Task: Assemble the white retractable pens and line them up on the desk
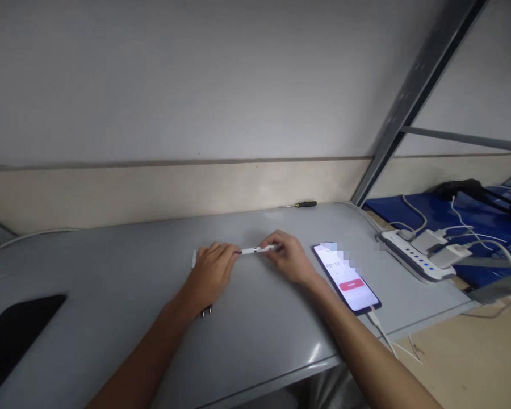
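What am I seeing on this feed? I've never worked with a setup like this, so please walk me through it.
There is no machine: these are a person's bare hands, seen by a camera worn on that person's head, looking forward and down. It is the only view. The left hand and right hand hold a slim white thing, apparently a pen, between them above the grey table. On the table, a lit phone lies right of the right hand, a power strip beyond it, and a screwdriver near the wall.
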Available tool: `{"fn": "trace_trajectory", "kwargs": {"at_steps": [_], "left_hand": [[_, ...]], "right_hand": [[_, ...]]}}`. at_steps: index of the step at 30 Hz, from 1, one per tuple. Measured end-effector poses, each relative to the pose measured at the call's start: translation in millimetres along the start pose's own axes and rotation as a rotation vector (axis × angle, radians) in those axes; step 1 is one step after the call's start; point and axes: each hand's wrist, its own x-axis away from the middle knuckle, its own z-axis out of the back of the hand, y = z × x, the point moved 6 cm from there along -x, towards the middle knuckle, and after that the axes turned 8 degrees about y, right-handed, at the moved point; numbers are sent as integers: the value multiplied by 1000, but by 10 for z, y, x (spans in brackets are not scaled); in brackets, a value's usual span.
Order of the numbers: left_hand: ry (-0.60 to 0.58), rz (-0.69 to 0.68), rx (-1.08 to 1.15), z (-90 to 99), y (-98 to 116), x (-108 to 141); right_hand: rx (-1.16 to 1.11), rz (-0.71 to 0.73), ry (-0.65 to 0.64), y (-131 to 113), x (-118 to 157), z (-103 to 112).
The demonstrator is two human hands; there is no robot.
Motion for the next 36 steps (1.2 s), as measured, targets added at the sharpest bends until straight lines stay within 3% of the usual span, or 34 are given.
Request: {"fn": "trace_trajectory", "kwargs": {"at_steps": [5,12,14,17,19,21,28,36], "left_hand": [[22,13,19,27,7,6],[76,31,-47,31,-79,18],[102,59,-56,43,-124,11],[132,83,-50,68,-157,-1],[130,83,-49,72,-151,-6],[126,77,-53,71,-134,-6],[124,72,-67,73,-107,0],[105,75,-25,61,-92,-2]], "right_hand": [[172,170,85,-46,7,31],[450,63,123,85,-8,120],[404,-6,175,135,-16,162],[134,-192,258,237,-23,197],[-67,-306,249,289,-23,163],[-140,-328,213,285,-27,129],[392,-53,156,121,1,125],[654,-45,-15,93,23,28]]}}
